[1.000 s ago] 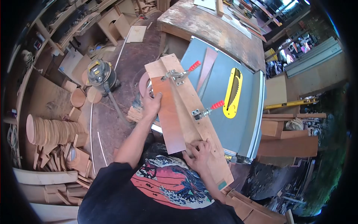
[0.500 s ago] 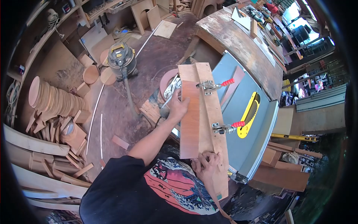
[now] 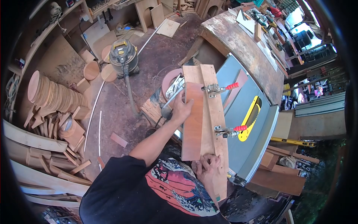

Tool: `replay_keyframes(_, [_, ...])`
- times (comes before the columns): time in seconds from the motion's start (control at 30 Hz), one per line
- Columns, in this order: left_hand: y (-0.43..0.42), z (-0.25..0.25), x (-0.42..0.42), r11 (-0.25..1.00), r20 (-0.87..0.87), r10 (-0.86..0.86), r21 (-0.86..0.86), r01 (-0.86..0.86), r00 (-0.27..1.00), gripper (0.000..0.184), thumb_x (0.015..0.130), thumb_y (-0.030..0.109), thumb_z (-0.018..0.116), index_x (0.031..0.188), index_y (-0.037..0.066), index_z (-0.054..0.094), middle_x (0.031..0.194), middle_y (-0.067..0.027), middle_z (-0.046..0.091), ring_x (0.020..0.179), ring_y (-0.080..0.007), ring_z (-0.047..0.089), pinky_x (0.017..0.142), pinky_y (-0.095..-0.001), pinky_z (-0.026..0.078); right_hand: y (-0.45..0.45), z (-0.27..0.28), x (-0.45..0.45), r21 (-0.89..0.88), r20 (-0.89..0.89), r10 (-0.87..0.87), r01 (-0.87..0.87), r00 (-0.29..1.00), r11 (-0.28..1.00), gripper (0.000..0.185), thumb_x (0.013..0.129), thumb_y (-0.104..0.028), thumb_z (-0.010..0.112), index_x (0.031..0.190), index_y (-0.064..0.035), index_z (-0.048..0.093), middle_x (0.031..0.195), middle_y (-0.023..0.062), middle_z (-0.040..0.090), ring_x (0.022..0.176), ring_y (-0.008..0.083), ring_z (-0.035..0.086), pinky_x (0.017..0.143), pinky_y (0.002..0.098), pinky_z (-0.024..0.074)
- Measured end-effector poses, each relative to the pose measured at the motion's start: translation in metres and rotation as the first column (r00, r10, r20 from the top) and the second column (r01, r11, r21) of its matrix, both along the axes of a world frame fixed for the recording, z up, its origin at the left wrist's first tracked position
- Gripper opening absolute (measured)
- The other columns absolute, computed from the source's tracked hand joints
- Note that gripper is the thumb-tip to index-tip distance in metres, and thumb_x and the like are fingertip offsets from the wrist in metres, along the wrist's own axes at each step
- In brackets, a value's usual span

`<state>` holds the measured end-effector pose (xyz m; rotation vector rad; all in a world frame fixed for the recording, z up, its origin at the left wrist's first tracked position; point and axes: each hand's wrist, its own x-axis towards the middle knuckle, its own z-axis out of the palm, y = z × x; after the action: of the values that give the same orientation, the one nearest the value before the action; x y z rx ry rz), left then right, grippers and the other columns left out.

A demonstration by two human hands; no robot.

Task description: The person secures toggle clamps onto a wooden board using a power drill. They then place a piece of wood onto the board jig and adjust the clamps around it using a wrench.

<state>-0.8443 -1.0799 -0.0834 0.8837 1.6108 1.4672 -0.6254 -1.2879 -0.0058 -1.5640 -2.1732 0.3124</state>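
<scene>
A flat reddish-brown wooden board point(image 3: 193, 123) lies lengthwise on a pale wooden jig point(image 3: 220, 149). My left hand point(image 3: 181, 109) grips the board's left edge, with the thumb on its top face and the other fingers partly hidden. At the board's near end, my right hand point(image 3: 209, 170) rests on the jig with its fingers curled; whether they pinch anything is hard to see. Two toggle clamps with red handles, the far one point(image 3: 216, 89) and the near one point(image 3: 231, 130), are mounted along the jig. Under the jig is a grey table saw top point(image 3: 233, 153).
A yellow saw insert plate point(image 3: 249, 119) sits right of the clamps. Beyond stands a worn workbench point(image 3: 250, 48) with tools. On the floor at left are a shop vacuum point(image 3: 123, 56), stacked wooden discs point(image 3: 56, 93) and offcuts point(image 3: 71, 130). A person's red clothing point(image 3: 275, 12) shows far back.
The jig, board and both hands sit slightly further right in view, as the camera has shifted a little. My hands keep nearly the same places on the board and jig.
</scene>
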Motion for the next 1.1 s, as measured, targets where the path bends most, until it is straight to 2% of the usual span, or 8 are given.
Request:
replay_keyframes(0.17, [0.0,-0.002,0.002,0.998,0.048,0.012,0.057,-0.015,0.999,0.064,0.088,0.01,0.07,0.145,-0.007,0.048,0.132,-0.0202,0.065,0.119,-0.0244,0.065,0.098,-0.0368,0.054,0.0,-0.001,0.001,-0.013,-0.009,-0.004,0.004,1.0,1.0,0.024,0.083,-0.018,0.079,0.107,-0.0138,0.081,0.101,0.0083,0.056,0.107,0.0345,0.052,0.114,0.0646,0.0266])
replay_keyframes(0.27, [0.0,0.0,0.0,0.999,0.108,-0.025,0.022,0.023,0.994,0.062,0.087,0.016,0.072,0.141,-0.007,0.05,0.136,-0.0235,0.058,0.126,-0.032,0.058,0.109,-0.0418,0.046,0.0,0.0,0.0,-0.021,-0.015,-0.011,0.011,1.0,1.0,0.024,0.083,-0.018,0.079,0.107,-0.0136,0.081,0.101,0.0082,0.056,0.107,0.0345,0.052,0.114,0.0645,0.0262])
replay_keyframes(0.47, [-0.005,0.025,0.001,0.999,0.294,-0.035,0.02,0.03,0.955,0.063,0.089,0.01,0.071,0.143,-0.009,0.045,0.134,-0.0214,0.061,0.124,-0.0275,0.06,0.108,-0.0389,0.048,0.0,0.004,-0.002,-0.006,-0.011,-0.016,0.016,1.0,1.0,0.023,0.083,-0.018,0.079,0.105,-0.0135,0.081,0.101,0.0068,0.057,0.106,0.033,0.053,0.115,0.0632,0.0263])
replay_keyframes(0.57, [-0.003,0.021,-0.001,0.999,0.179,-0.045,0.019,0.042,0.983,0.064,0.09,0.008,0.07,0.144,-0.009,0.042,0.134,-0.0217,0.061,0.123,-0.026,0.061,0.106,-0.0377,0.049,0.002,0.005,-0.002,0.01,-0.021,-0.015,0.015,1.0,1.0,0.022,0.083,-0.017,0.079,0.104,-0.0141,0.08,0.1,0.0055,0.057,0.105,0.0319,0.053,0.114,0.0621,0.0269])
replay_keyframes(0.67, [0.001,0.009,0.0,0.999,0.264,-0.035,0.009,0.034,0.964,0.065,0.089,0.009,0.071,0.144,-0.009,0.042,0.133,-0.023,0.061,0.124,-0.0262,0.061,0.107,-0.0377,0.048,0.001,0.005,-0.002,0.025,-0.023,-0.017,0.018,1.0,1.0,0.022,0.082,-0.018,0.08,0.104,-0.0152,0.08,0.099,0.005,0.057,0.105,0.0317,0.054,0.114,0.0617,0.0279])
replay_keyframes(0.83, [0.003,0.014,-0.006,0.996,0.232,-0.041,-0.067,0.058,0.972,0.066,0.088,0.01,0.071,0.144,-0.01,0.042,0.127,-0.0231,0.065,0.114,-0.0263,0.066,0.1,-0.0376,0.052,-0.001,-0.002,0.005,0.042,0.056,-0.023,0.021,0.998,0.999,0.027,0.08,-0.022,0.082,0.106,-0.0184,0.08,0.099,0.0069,0.054,0.106,0.034,0.053,0.113,0.0635,0.0313])
replay_keyframes(0.97, [0.005,0.015,-0.005,0.993,0.146,-0.034,-0.109,0.05,0.989,0.061,0.088,0.011,0.07,0.141,-0.009,0.047,0.122,-0.0224,0.067,0.106,-0.0255,0.069,0.092,-0.0372,0.055,-0.001,-0.01,0.008,0.077,0.019,-0.015,0.014,1.0,0.997,0.027,0.08,-0.024,0.082,0.107,-0.0202,0.079,0.099,0.0085,0.053,0.105,0.035,0.052,0.112,0.0641,0.0329])
replay_keyframes(1.1, [0.007,0.009,-0.008,0.993,0.178,-0.043,-0.105,0.062,0.983,0.059,0.088,0.013,0.07,0.139,-0.008,0.05,0.118,-0.0204,0.068,0.102,-0.0241,0.069,0.088,-0.0362,0.055,-0.001,-0.005,0.006,0.089,0.01,-0.025,0.024,1.0,0.996,0.029,0.079,-0.024,0.082,0.107,-0.0197,0.079,0.101,0.0068,0.056,0.105,0.0333,0.053,0.111,0.0632,0.0341])
